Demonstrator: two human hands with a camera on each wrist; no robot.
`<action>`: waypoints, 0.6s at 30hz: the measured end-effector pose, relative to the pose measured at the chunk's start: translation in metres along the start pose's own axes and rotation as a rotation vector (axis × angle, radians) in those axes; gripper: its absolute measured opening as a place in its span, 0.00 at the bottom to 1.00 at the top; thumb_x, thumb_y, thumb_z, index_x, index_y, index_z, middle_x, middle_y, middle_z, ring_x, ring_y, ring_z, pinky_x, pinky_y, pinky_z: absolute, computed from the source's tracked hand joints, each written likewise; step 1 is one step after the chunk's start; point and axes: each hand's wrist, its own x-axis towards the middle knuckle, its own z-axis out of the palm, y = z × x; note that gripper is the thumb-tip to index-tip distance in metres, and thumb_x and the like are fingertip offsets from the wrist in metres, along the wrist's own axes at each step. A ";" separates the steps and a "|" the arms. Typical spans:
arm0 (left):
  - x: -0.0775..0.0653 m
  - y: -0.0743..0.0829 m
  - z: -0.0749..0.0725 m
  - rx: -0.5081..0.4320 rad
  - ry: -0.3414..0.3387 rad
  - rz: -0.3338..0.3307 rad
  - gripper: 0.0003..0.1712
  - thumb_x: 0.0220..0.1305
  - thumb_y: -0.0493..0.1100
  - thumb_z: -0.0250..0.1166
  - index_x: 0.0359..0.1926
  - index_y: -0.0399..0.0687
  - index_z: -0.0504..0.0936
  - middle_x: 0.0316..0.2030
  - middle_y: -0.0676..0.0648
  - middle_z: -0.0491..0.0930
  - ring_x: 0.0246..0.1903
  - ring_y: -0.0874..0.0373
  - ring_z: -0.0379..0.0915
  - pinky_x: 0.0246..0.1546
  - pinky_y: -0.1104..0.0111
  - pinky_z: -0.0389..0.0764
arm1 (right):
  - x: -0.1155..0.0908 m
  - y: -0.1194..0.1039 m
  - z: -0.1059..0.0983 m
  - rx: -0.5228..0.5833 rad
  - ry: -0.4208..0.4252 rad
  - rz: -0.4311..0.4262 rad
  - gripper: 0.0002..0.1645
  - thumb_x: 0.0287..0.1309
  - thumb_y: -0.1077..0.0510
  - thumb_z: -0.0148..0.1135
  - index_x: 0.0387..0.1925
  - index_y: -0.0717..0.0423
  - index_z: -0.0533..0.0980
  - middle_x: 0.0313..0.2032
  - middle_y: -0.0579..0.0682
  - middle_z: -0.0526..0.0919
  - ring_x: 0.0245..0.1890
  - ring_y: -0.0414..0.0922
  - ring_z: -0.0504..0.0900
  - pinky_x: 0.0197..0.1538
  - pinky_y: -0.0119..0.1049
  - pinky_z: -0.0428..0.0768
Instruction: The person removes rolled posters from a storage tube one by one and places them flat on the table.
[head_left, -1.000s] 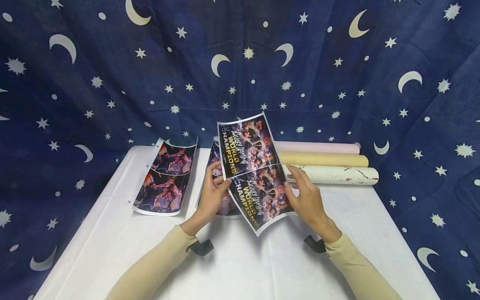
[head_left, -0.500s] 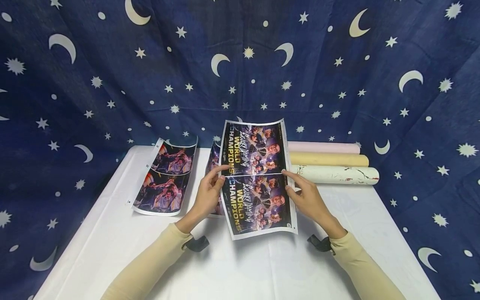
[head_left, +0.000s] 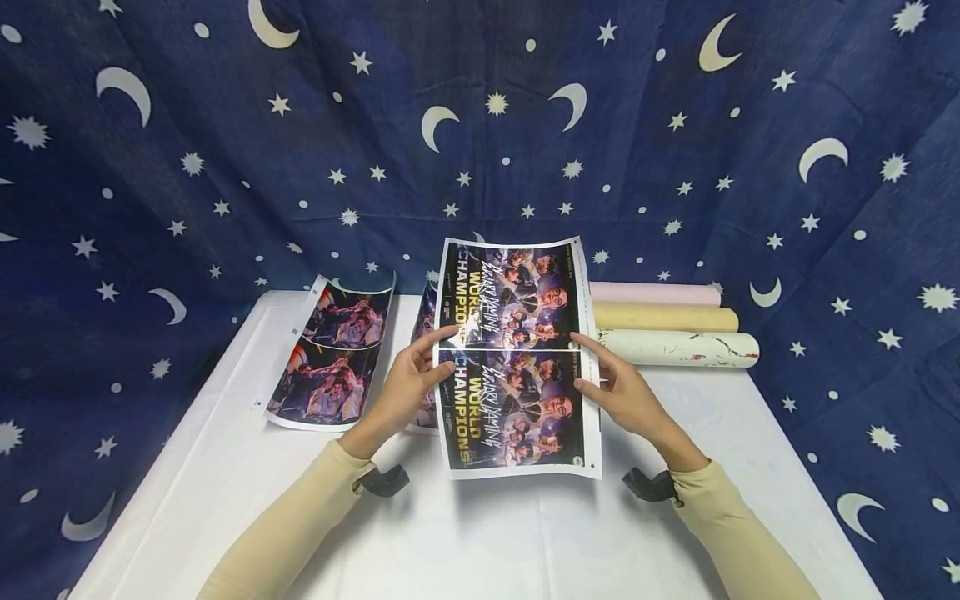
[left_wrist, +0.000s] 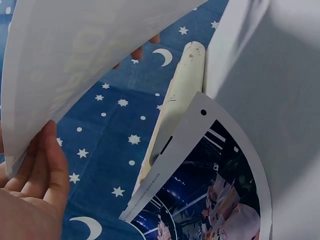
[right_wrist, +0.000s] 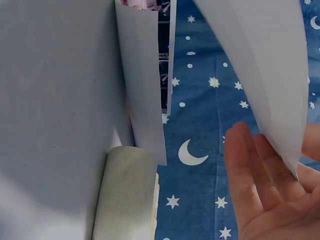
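Both hands hold up a printed poster sheet (head_left: 517, 400) above the table, its two identical dark pictures lettered "WORLD CHAMPIONS". My left hand (head_left: 408, 383) pinches the sheet's left edge at mid-height, thumb on the printed face. At the opposite edge my right hand (head_left: 626, 396) pinches it the same way. In the left wrist view, the left hand (left_wrist: 37, 185) has its fingers behind the sheet's pale back (left_wrist: 75, 55). The right wrist view shows the right hand (right_wrist: 280, 190) with fingers against the white back (right_wrist: 270, 70). Partly hidden behind the sheet lies a second print (head_left: 426, 417).
Another curled print (head_left: 330, 358) with two stage pictures lies at the table's left. Three rolls lie at the back right: pink (head_left: 660, 294), yellow (head_left: 667, 317) and white-patterned (head_left: 682, 348). A dark blue star-and-moon cloth (head_left: 495, 167) hangs behind the white table (head_left: 495, 550).
The held poster sheet has turned from a tilt to nearly straight, facing the head camera. Both hands have moved slightly apart with it. The other prints and rolls stay put.
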 end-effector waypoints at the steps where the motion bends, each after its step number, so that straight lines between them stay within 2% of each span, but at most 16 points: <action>1: 0.000 0.000 -0.001 -0.021 -0.004 -0.006 0.32 0.62 0.29 0.61 0.68 0.47 0.70 0.23 0.58 0.63 0.18 0.70 0.60 0.20 0.78 0.69 | -0.001 0.000 -0.001 0.010 -0.007 0.006 0.43 0.61 0.68 0.62 0.74 0.48 0.58 0.60 0.67 0.76 0.46 0.37 0.84 0.43 0.34 0.85; 5: 0.001 0.000 -0.001 -0.153 -0.040 -0.026 0.34 0.61 0.26 0.58 0.69 0.41 0.67 0.38 0.55 0.80 0.32 0.67 0.80 0.35 0.73 0.83 | -0.003 -0.001 -0.003 0.056 -0.034 0.006 0.46 0.59 0.68 0.64 0.75 0.48 0.57 0.58 0.69 0.76 0.44 0.34 0.83 0.43 0.34 0.85; 7: 0.001 0.000 -0.001 -0.229 -0.062 -0.038 0.35 0.61 0.25 0.56 0.70 0.39 0.64 0.49 0.50 0.81 0.41 0.62 0.83 0.43 0.67 0.85 | -0.004 -0.001 -0.004 0.073 -0.039 -0.009 0.47 0.58 0.68 0.65 0.75 0.48 0.56 0.61 0.68 0.74 0.39 0.30 0.81 0.39 0.30 0.84; 8: 0.001 0.000 -0.002 -0.245 -0.067 -0.041 0.35 0.62 0.25 0.56 0.70 0.39 0.64 0.52 0.50 0.80 0.43 0.61 0.83 0.44 0.68 0.85 | -0.004 -0.001 -0.005 0.086 -0.042 -0.018 0.47 0.58 0.68 0.65 0.75 0.49 0.56 0.63 0.67 0.72 0.34 0.28 0.79 0.36 0.27 0.82; 9: 0.001 0.000 -0.002 -0.262 -0.071 -0.045 0.35 0.61 0.25 0.55 0.70 0.38 0.63 0.54 0.49 0.78 0.44 0.61 0.82 0.45 0.68 0.84 | -0.005 -0.001 -0.005 0.109 -0.046 -0.029 0.48 0.58 0.68 0.65 0.75 0.49 0.56 0.66 0.66 0.69 0.36 0.27 0.78 0.37 0.26 0.82; 13: 0.001 -0.001 -0.002 -0.330 -0.082 -0.080 0.34 0.63 0.25 0.53 0.71 0.39 0.62 0.55 0.50 0.77 0.46 0.61 0.82 0.47 0.69 0.83 | -0.006 0.000 -0.007 0.256 -0.072 -0.052 0.51 0.56 0.72 0.64 0.76 0.51 0.52 0.68 0.55 0.67 0.43 0.28 0.80 0.44 0.26 0.82; 14: 0.001 0.000 -0.002 -0.332 -0.085 -0.085 0.34 0.63 0.25 0.53 0.71 0.39 0.62 0.54 0.51 0.78 0.46 0.61 0.81 0.46 0.70 0.83 | -0.007 -0.001 -0.007 0.297 -0.081 -0.050 0.51 0.56 0.72 0.64 0.76 0.52 0.51 0.68 0.52 0.68 0.49 0.31 0.81 0.48 0.30 0.83; 15: 0.001 0.000 -0.002 -0.338 -0.086 -0.095 0.35 0.64 0.25 0.53 0.72 0.40 0.62 0.52 0.50 0.79 0.45 0.61 0.82 0.45 0.70 0.84 | -0.007 -0.001 -0.008 0.330 -0.087 -0.045 0.52 0.56 0.73 0.63 0.77 0.52 0.51 0.66 0.49 0.70 0.55 0.35 0.80 0.52 0.33 0.83; 17: 0.002 -0.001 -0.003 -0.309 -0.079 -0.112 0.36 0.63 0.26 0.55 0.72 0.42 0.62 0.44 0.52 0.76 0.37 0.66 0.79 0.37 0.75 0.82 | -0.008 -0.002 -0.008 0.352 -0.088 -0.031 0.52 0.56 0.73 0.63 0.77 0.52 0.50 0.62 0.43 0.73 0.54 0.37 0.81 0.50 0.37 0.84; 18: 0.002 -0.001 -0.003 -0.284 -0.090 -0.116 0.36 0.62 0.26 0.55 0.72 0.42 0.62 0.46 0.53 0.74 0.35 0.67 0.77 0.35 0.76 0.81 | -0.008 -0.002 -0.008 0.346 -0.085 -0.025 0.52 0.56 0.73 0.63 0.77 0.51 0.50 0.61 0.41 0.73 0.53 0.37 0.82 0.49 0.37 0.84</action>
